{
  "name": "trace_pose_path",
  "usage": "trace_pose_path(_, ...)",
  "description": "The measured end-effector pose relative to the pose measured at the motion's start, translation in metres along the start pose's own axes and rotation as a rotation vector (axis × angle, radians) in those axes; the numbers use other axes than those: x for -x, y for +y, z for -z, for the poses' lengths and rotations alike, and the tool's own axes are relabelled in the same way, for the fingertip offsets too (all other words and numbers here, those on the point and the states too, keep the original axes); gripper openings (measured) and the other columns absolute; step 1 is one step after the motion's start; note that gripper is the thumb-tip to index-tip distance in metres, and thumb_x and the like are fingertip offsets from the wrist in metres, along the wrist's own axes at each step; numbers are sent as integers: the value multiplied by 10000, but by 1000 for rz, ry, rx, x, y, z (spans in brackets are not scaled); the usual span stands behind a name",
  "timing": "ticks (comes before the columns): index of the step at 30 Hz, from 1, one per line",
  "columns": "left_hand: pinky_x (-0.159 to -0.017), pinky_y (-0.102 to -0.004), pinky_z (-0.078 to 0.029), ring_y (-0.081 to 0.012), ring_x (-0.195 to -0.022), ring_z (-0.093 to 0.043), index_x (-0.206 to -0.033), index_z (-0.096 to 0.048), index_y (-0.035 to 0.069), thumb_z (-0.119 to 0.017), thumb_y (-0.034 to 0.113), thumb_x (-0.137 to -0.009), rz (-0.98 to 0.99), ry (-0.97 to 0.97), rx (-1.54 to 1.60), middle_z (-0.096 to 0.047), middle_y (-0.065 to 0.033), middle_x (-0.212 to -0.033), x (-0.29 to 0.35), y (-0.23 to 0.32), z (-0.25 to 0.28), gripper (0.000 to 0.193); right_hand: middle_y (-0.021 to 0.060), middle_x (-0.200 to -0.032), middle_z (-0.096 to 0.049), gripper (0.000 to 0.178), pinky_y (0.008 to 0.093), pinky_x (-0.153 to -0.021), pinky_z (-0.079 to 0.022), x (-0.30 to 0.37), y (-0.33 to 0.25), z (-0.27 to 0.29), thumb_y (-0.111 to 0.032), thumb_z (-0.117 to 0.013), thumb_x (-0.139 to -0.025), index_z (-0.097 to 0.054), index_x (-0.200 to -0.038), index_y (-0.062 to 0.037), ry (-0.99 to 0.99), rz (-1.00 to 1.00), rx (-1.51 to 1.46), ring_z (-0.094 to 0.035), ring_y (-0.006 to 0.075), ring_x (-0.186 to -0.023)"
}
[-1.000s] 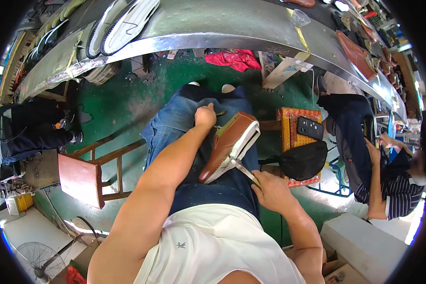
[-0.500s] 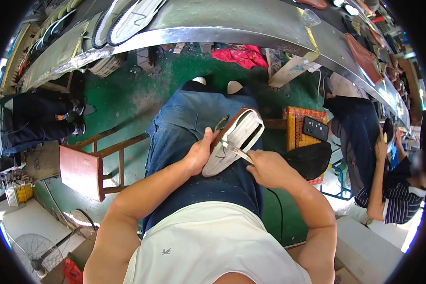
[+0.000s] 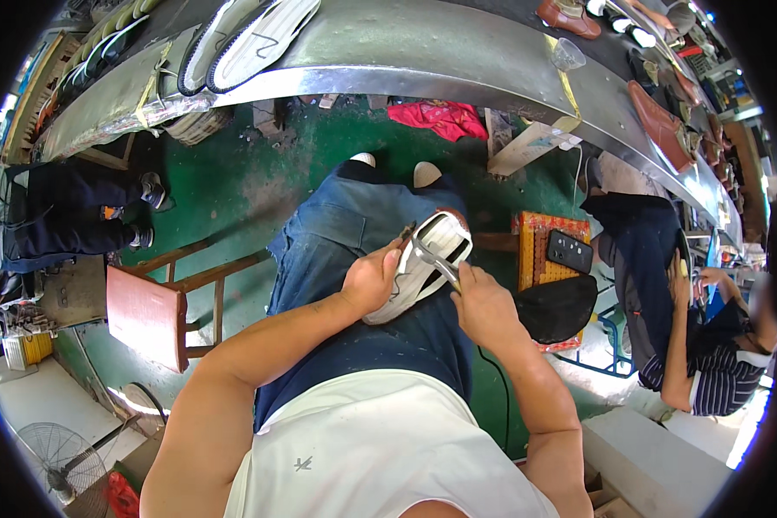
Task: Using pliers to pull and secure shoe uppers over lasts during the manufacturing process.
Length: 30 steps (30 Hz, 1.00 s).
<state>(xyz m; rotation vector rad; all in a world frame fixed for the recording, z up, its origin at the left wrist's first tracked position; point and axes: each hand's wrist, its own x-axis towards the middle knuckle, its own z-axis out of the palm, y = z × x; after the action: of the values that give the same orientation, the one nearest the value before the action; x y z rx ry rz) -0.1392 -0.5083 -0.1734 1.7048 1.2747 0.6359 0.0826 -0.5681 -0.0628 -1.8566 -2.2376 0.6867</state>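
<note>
fingers of left hand (image 3: 369, 285) clasp a seemingly light, stiff shoe (image 3: 409, 286) by its handiest side edge, right hand (image 3: 485, 309) gripping a tool (image 3: 440, 265).

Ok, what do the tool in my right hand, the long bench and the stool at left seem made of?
The tool: probably metal, from its grey shine. The bench: likely sheet metal, dull grey with a bright reflective edge. The stool: probably wood, reddish-brown, its seat glossy as if varnished.
</note>
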Motion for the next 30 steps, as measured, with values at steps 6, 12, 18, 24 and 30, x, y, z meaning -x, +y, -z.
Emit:
trace_pose_path(6,-857,-457,-581,-413,-1080,-666,-1545,-402,157,-501,267,-1036,-344,-138,-208,-402,-224,-1552,-2,-4,4,530,232,-994,-658,263,512,-770,-526,29,30,-61,-129,-666,-912,-554,-1118,-9,161,-110,-193,-658,441,-894)
trace_pose_path(12,-761,-469,-605,-436,-865,-712,-1574,-353,299,-523,300,-1031,-355,-354,-383,-370,-275,-1551,-7,-1,19,569,244,-870,-661,235,475,-762,-518,12,43,15,-196,-628,-965,-583,-1063,12,-410,-366,-579,-649,469,-860)
trace_pose_path(18,-788,-477,-605,-455,-896,-711,-1601,-277,336,-537,397,-1014,-260,-537,-467,-328,-304,-1560,-20,26,22,645,267,-919,-675,316,500,-760,-527,-11,41,-25,-270,-542,-1022,-576,-1126,26,61,-201,-364,-661,473,-868)
trace_pose_path(24,-881,-474,-582,-486,-1036,-667,-1607,-275,252,-596,423,-980,-227,-735,-650,-292,-308,-1578,-26,63,42,725,278,-904,-681,401,537,-766,-523,-7,37,-32,-366,-513,-1037,-574,-1124,20,46,-111,-258,-660,479,-853)
trace_pose_path(30,-1052,-423,-470,-431,-1268,-573,-1581,-271,64,-577,304,-998,96,-335,66,-509,-299,-1434,37,-11,23,701,267,-870,-674,363,563,-754,-507,3,11,-6,-357,-526,-1034,-589,-1068,-1,-27,-167,-487,-654,485,-845)
